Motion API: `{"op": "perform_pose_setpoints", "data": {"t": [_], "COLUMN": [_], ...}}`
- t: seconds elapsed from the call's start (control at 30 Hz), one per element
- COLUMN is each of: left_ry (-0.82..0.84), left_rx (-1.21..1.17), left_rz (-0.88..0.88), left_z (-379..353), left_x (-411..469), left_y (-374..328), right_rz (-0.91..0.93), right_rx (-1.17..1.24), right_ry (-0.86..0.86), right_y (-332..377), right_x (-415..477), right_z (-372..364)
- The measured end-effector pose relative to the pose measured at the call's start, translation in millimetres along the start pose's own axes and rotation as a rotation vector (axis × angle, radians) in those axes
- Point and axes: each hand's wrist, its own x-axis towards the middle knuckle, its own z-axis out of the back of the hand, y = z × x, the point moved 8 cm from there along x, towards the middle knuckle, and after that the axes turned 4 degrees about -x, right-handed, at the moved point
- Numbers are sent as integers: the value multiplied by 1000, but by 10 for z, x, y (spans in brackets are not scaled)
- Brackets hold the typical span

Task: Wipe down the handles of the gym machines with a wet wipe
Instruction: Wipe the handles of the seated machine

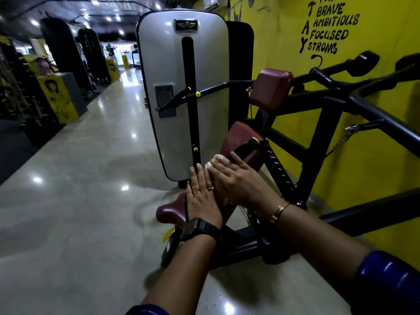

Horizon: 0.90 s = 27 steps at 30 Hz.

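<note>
A polished grey floor [91, 178] runs down the gym beside a yellow wall [284, 53] painted with black lettering, and against that wall stands the machine being cleaned. The wet wipe [220, 158] shows as a small white wad at the lower end of a black handle [246, 147] with a yellow end cap [255, 140]. Only its edges peek out from under the right hand [236, 180]. That hand's fingers [218, 170] lie straight and close together, pressing the wipe flat rather than curling round it. The left hand [202, 198] sits just beside it, touching it along one side, its fingers [200, 176] straight and slightly spread. What it rests on is hidden beneath it, probably the edge of the maroon pad [238, 130]. The step in hand looks like wiping this grip. A flat press reaches only the top face, so it would likely go better to wrap the wipe around the bar and draw it up the full length to the cap, twisting to catch the underside. The left hand could steady the arm if it swings. Beyond stand the grey weight-stack cover [163, 64] and the black frame [327, 123], whose upper handles [366, 60] lie well apart from the hands and probably need the same treatment.
</note>
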Motion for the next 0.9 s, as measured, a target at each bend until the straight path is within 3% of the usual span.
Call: {"op": "perform_pose_setpoints", "data": {"t": [0.2,0.33,0.5,0.73,0.8,0.9], "left_ry": [-21,-28,-57,-67,-86,-124], "left_rx": [-156,-118,58,-138,-140,-74], "left_rz": [-33,-42,32,-29,-32,-27], "left_z": [24,13,-15,9,-11,-11], "left_x": [-25,-20,8,4,3,11], "left_y": [-43,-55,19,-45,-37,-19], "right_rz": [-341,-264,18,-328,-317,-153], "right_rx": [19,53,90,37,18,40], "right_ry": [-114,-76,72,-7,33,113], "right_y": [-547,-424,15,-491,-431,-144], "right_x": [-123,-201,-64,-134,-219,-262], "right_z": [63,35,-103,17,-1,-30]}}
